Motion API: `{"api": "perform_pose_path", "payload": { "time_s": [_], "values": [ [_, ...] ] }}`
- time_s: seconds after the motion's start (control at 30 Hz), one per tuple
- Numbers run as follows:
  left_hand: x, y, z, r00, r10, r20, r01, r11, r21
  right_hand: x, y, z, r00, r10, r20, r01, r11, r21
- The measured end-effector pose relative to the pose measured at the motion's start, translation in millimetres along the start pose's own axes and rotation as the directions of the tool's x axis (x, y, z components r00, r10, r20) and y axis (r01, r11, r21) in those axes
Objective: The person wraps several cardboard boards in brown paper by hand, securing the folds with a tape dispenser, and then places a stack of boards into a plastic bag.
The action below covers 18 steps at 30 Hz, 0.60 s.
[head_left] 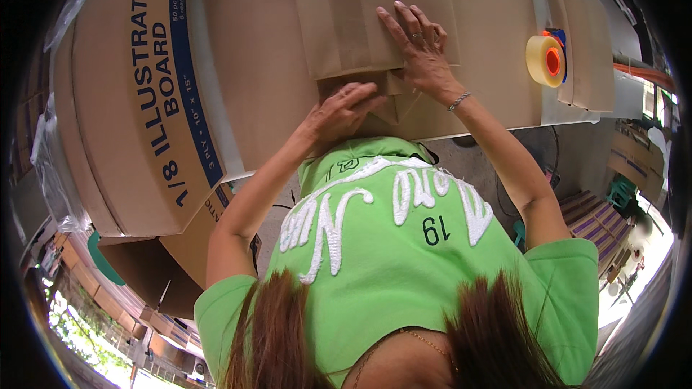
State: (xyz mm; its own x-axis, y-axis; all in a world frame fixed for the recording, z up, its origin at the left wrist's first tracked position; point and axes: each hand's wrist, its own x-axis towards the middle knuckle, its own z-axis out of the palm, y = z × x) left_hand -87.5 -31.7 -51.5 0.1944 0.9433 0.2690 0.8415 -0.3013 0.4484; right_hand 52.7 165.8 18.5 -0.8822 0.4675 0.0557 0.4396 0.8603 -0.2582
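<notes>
A long piece of folded brown paper [339,21] lies lengthwise before me, with creases along it. Its near end has a raised edge and pointed, triangular folds [389,108]. At this end my left hand [342,112] is closed, its bent fingers over the folded edge; the thumb is hidden. My right hand [424,50] rests palm down on the paper to the right of the fold, fingers open and somewhat spread.
A large printed cardboard box [108,101] stands at the left. On the right are a tape roll [546,61] with an orange core and a long brown carton [580,43]. The brown-covered table [497,86] ends just before my body. An open box [144,266] sits lower left.
</notes>
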Motion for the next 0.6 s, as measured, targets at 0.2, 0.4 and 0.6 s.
{"api": "perform_pose_path", "payload": {
  "time_s": [0.2,0.4,0.6],
  "values": [
    [1.6,17.4,-36.5,0.951,-0.29,0.106,0.304,0.941,-0.15,-0.4,-1.6,0.2,1.0,0.009,0.006,-0.009,1.0,0.001],
    [10.4,37.1,-17.0,0.901,-0.433,0.003,0.432,0.899,-0.065,-1.9,-7.0,-2.8,0.999,0.035,0.005,-0.035,0.999,0.026],
    [26.0,35.8,-3.8,0.927,-0.323,-0.193,0.345,0.934,0.094,-3.1,1.0,-0.7,1.0,0.03,-0.008,-0.03,1.0,-0.005]
  ]
}}
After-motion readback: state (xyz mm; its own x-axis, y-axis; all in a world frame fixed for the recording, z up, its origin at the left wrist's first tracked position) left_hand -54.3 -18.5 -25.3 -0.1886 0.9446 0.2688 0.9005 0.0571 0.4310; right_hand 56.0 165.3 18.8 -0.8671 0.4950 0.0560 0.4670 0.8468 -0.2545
